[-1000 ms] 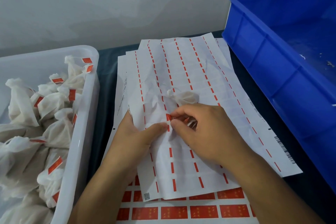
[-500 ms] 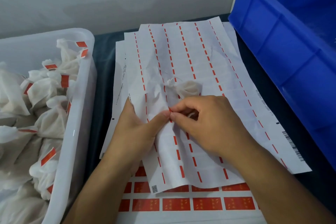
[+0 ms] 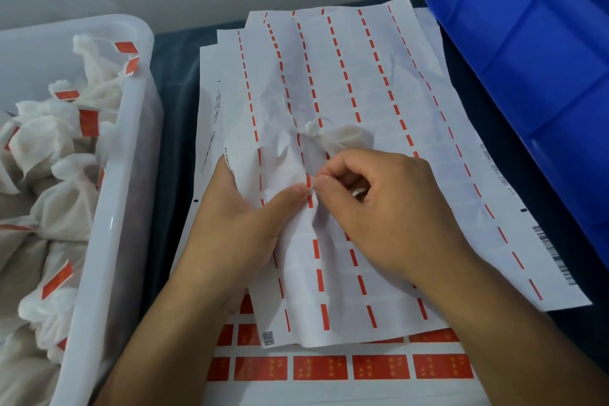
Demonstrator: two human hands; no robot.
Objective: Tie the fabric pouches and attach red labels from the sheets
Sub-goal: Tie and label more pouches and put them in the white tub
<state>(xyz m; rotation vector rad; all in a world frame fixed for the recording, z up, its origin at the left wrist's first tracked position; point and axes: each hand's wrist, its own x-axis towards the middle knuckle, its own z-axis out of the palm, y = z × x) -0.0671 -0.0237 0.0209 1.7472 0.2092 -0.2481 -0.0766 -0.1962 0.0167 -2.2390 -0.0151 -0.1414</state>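
Two hands meet at the middle of my view, over the crumpled top sheet (image 3: 379,115). My right hand (image 3: 389,214) has its thumb and forefinger pinched together on a small bit of white at one of the red strips, the other fingers (image 3: 349,186) curled under; whether that bit is a label edge or the pouch's string, I cannot tell. My left hand (image 3: 244,227) grips the left edge of the same sheet, its thumb pressed flat on top right beside the right hand's pinch, the paper bunched up between them.

Just beyond the right hand's knuckles lies one fabric pouch (image 3: 342,138), on the sheet, its gathered neck pointing left with a thin string looped at it. I see no red label on it.

Under the top sheet several more sheets are fanned out, and nearest me a sheet of full red labels (image 3: 319,367) shows in rows below the top sheet's lower edge. All of these lie on a dark surface (image 3: 174,102).

At the left, touching nothing of the sheets, stands a white bin (image 3: 108,241) heaped with tied pouches (image 3: 59,208), many bearing red labels. At the right a blue crate (image 3: 527,43) stands close beside the sheets, one sheet corner running up to its wall.
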